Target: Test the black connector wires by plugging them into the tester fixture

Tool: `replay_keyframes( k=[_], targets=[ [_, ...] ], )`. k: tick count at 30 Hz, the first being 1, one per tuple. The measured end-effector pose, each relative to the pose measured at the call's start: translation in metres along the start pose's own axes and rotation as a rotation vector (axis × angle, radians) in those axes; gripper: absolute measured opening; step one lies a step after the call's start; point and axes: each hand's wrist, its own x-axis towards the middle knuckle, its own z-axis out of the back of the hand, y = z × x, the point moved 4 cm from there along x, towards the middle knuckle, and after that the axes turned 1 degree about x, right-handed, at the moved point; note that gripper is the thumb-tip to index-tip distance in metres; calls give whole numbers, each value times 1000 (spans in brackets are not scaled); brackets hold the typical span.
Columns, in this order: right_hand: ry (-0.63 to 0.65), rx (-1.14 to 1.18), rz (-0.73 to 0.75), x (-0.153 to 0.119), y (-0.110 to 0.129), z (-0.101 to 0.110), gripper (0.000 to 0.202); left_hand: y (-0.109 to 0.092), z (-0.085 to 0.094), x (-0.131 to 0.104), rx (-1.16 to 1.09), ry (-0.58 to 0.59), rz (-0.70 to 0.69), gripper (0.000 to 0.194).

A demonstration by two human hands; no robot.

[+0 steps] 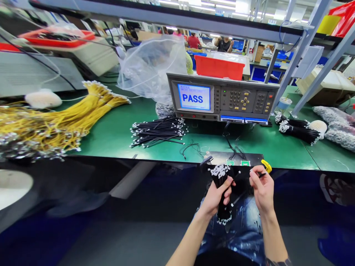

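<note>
Black cable bundle [220, 181] stands steeply in the left hand, above the person's lap and just in front of the bench edge. At the far left of the green bench [108, 129] lies a large heap of yellow cables [74, 116] with pale ends. Further right, a loose pile of black cables [158, 131] with white tips rests near the foot of a grey tester [241, 87]. Its screen [194, 96] reads "PASS" in big blue capitals; the smaller line above is too small to read.

Below the tester, the left hand [216, 195] reaches up from the lower edge, its fingers wrapped firmly around the bundle's middle, thumb laid across the front. The bundle is tight and narrow where gripped; white connectors fan out at its top, and more cluster at its lower end. Right of it, two small green boards [230, 162] sit at the bench edge, joined to thin dark wires.

Next comes the right hand [262, 188], raised and bent inward, thumb and fingertips closed in a pinch on a short dark cable [262, 175] with a white tip. A yellow clamp [266, 166] shows just behind it. Beyond, more tied black cables [299, 132] lie on the bench.
</note>
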Motion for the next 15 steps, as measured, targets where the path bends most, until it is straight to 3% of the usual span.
replay_keyframes(
  k=[9,15],
  targets=[
    [-181,333,-138,5,-3,16,27,-2,10,1,-101,-103,-20,60],
    [-264,367,-177,5,-12,17,36,-8,18,2,-194,-58,-100,49]
  ],
)
